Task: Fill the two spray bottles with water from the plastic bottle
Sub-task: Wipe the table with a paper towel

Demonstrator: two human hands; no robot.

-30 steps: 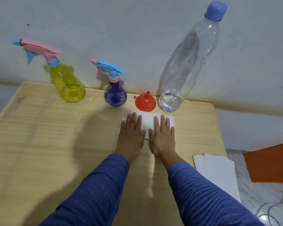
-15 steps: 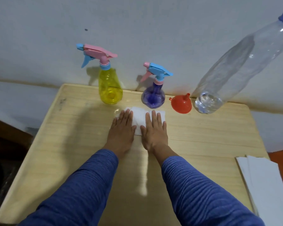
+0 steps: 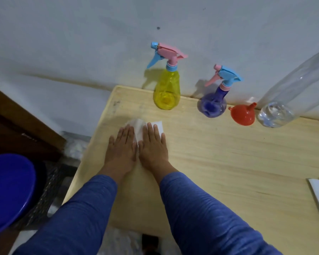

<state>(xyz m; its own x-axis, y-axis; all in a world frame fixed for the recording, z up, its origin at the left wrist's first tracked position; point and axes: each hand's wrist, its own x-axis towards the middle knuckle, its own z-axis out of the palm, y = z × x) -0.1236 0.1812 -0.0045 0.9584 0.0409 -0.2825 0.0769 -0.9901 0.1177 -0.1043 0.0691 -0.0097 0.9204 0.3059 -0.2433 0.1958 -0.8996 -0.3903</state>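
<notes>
While both hands, left (image 3: 121, 147) and right (image 3: 153, 144), press flat on tissue (image 3: 139, 128), wiping toward sprayers (image 3: 167, 92) risks toppling them.

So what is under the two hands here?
A white tissue lies flat on the table under the left hand and right hand. Its top edge shows; the rest is covered.

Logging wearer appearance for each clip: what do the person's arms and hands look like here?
Both arms wear long blue sleeves of a finely ribbed, heathered knit that end at the wrists. The left hand and right hand are bare: no gloves, rings, watch or bracelets visible. No markings or logos show on the sleeves.
</notes>
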